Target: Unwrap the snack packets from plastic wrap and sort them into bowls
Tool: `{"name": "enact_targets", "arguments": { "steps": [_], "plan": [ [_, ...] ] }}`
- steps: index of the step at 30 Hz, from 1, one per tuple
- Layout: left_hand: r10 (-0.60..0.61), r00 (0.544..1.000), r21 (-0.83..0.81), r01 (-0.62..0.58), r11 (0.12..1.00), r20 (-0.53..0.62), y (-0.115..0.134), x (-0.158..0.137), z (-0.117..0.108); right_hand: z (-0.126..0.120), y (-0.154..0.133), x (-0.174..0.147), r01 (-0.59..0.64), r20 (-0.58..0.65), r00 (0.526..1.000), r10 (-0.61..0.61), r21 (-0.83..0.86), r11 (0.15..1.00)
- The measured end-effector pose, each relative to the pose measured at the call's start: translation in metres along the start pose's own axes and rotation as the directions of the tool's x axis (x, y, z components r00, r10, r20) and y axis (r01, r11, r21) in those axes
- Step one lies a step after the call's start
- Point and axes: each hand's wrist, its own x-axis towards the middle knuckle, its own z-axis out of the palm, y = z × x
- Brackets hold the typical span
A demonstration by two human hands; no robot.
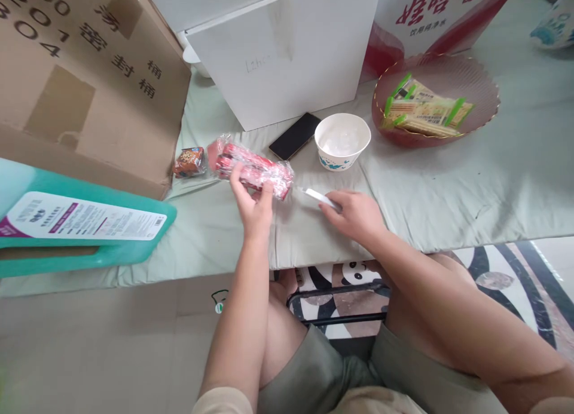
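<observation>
My left hand (253, 202) pinches red packet (251, 166) at near edge; packet's long axis runs left-far to right-near on cloth. My right hand (354, 214) closed on small white tool (316, 196), tip pointing at packet's right end, just beside.

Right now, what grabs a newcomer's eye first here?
The red snack packet at mid-table, gripped by the left hand, with the right hand beside it pinching a small white sachet. Behind them stand a white paper bowl and a black phone, and far right a pink dish of green-edged wrapped snacks.
</observation>
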Motion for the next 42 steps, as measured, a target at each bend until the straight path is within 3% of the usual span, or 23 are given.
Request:
{"name": "enact_targets", "arguments": {
  "steps": [3,5,8,10,14,16,18,20,25,33,37,39,42],
  "plan": [
    [-0.026,0.999,0.008,0.026,1.0,-0.018,0.01,-0.016,0.016,-0.007,0.015,0.003,-0.062,-0.089,0.995,0.045,-0.198,0.978],
    [-0.039,0.997,0.069,0.034,0.997,0.073,0.024,-0.028,0.024,-0.01,0.023,0.004,-0.076,-0.131,0.99,0.042,-0.267,0.961],
    [-0.049,0.984,0.147,0.024,0.989,0.172,0.045,-0.041,0.023,-0.011,0.029,0.001,-0.072,-0.277,0.961,-0.016,-0.306,0.949],
    [-0.055,0.986,0.184,0.025,0.983,0.159,0.053,-0.042,0.017,-0.012,0.029,-0.001,-0.047,-0.34,0.939,-0.049,-0.269,0.962],
    [0.032,0.992,0.272,-0.063,0.96,0.119,0.048,-0.029,0.009,-0.009,0.023,-0.003,0.114,-0.293,0.945,-0.145,-0.12,0.986],
    [0.117,0.978,0.276,-0.161,0.948,0.17,0.04,-0.021,0.009,-0.006,0.022,-0.001,0.181,-0.229,0.954,-0.193,-0.073,0.981],
    [0.13,0.962,0.236,-0.187,0.954,0.239,0.034,-0.015,0.011,-0.004,0.022,0.001,0.186,-0.178,0.965,-0.193,-0.058,0.981],
    [0.049,0.964,0.183,-0.099,0.978,0.262,0.03,-0.011,0.011,-0.003,0.024,0.003,0.164,-0.157,0.973,-0.17,-0.049,0.985],
    [-0.2,0.963,-0.01,0.205,0.979,0.183,0.019,-0.004,0.0,-0.013,0.032,0.004,0.185,-0.181,0.968,-0.172,0.056,0.981],
    [-0.409,0.887,-0.281,0.457,0.844,0.215,0.008,0.003,-0.014,-0.025,0.054,0.002,0.148,-0.214,0.968,-0.128,0.08,0.986],
    [-0.444,0.889,-0.312,0.456,0.833,0.112,0.003,0.008,-0.015,-0.024,0.05,-0.003,0.25,-0.189,0.954,-0.233,0.072,0.966],
    [-0.467,0.884,-0.294,0.443,0.847,-0.014,-0.001,0.011,-0.015,-0.022,0.046,-0.005,0.291,-0.125,0.95,-0.285,0.037,0.956],
    [-0.425,0.871,-0.207,0.382,0.901,-0.245,-0.003,0.014,-0.016,-0.019,0.043,-0.005,0.258,-0.118,0.96,-0.253,0.025,0.966]
  ]
}}
